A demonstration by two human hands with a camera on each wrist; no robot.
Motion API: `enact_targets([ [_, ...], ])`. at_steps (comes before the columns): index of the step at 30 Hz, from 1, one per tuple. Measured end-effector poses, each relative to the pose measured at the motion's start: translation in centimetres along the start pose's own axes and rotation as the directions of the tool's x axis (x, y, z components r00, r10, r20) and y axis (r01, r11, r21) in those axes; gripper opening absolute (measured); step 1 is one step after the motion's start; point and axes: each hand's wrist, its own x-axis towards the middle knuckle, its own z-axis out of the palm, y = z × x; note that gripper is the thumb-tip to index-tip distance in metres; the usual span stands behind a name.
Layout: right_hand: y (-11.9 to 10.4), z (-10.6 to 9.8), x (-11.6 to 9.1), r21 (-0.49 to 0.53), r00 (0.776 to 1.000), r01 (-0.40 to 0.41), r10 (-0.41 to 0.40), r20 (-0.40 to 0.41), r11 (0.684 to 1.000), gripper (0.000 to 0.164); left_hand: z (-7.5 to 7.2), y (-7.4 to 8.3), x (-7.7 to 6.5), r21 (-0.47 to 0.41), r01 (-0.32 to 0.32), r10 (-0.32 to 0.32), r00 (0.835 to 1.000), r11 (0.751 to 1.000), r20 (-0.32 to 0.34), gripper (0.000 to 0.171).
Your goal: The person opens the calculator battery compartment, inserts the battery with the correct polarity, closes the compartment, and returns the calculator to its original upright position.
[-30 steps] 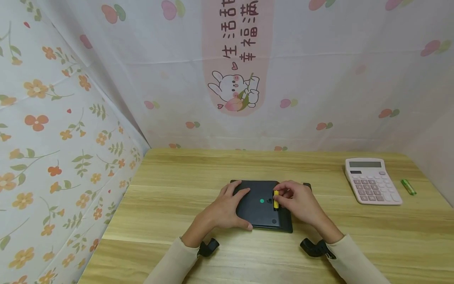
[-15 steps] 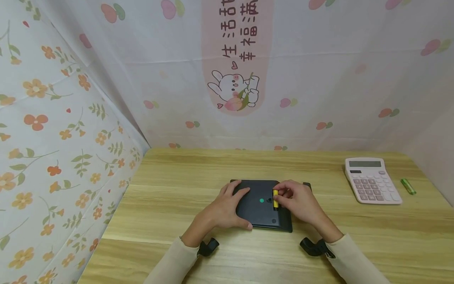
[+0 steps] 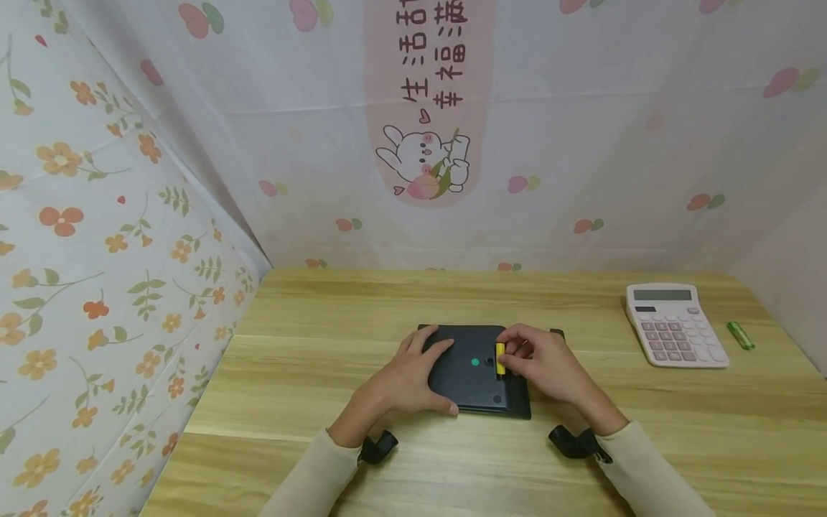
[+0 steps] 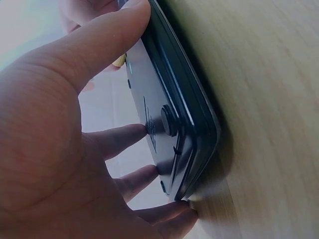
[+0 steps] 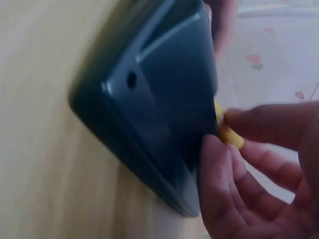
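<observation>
A black flat device, seemingly a calculator turned face down, lies mid-table with a battery slot in its back. My right hand pinches a yellow battery at that slot. In the right wrist view the battery sticks up past the device's back, between thumb and fingers; its seating inside is hidden. My left hand is spread over the device's left part. Its thumb lies along the near edge, and the other fingertips rest on the back and left side, as the left wrist view shows.
A pink calculator lies face up at the right of the wooden table. Beside it is a green battery. Behind the table hangs a printed cloth, and a floral cloth covers the left side.
The head view has shifted very slightly. Both hands, the device and the yellow battery keep nearly the same places relative to each other.
</observation>
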Motion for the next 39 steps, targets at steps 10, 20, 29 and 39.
enact_targets([
  [10,0.1,-2.0,-0.3,-0.059,0.976,0.11,-0.097,0.196,0.992,0.055,0.0,0.0,0.0,0.007,-0.009,0.009,1.0,1.0,-0.003,0.108],
  [20,0.1,-2.3,-0.7,-0.172,0.973,0.117,-0.079,0.215,0.978,0.076,0.0,-0.1,0.0,0.011,-0.011,0.011,1.0,1.0,-0.008,0.107],
  [29,0.0,-2.3,-1.1,-0.193,0.97,0.127,-0.081,0.227,0.973,0.09,0.0,0.0,-0.1,0.017,-0.004,0.004,1.0,1.0,-0.011,0.107],
  [39,-0.2,-2.0,-1.2,-0.208,0.961,0.111,-0.052,0.272,0.972,0.102,0.1,0.0,0.0,0.014,0.0,0.0,1.0,1.0,-0.016,0.107],
])
